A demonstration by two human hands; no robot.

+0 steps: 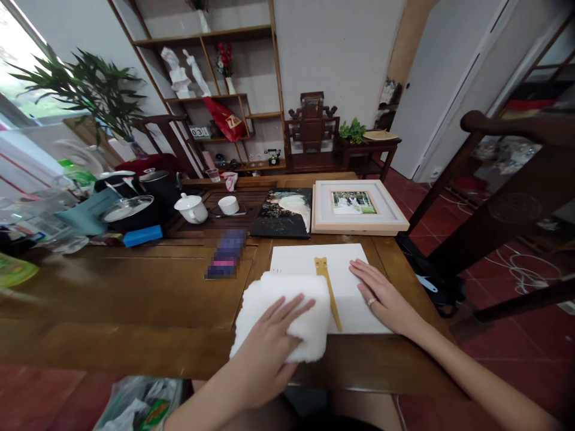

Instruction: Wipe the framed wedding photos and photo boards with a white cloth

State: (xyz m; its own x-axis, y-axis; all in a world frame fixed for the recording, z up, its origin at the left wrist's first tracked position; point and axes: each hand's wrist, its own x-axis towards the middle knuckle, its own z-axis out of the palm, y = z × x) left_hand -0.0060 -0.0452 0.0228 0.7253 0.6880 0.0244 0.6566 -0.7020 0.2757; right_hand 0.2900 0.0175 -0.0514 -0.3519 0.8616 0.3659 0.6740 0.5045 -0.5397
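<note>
Left fingers [284, 310] loosely spread on white cloth [257, 302], right fingers [369, 274] flat on panel [349, 305]

Ruler [333, 301] on board [351, 299], cloth [258, 302] left of ruler, framed photo [354, 202] behind board, cup [228, 206] farther left

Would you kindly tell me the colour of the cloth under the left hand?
The cloth is white, clearest in the head view.
</note>
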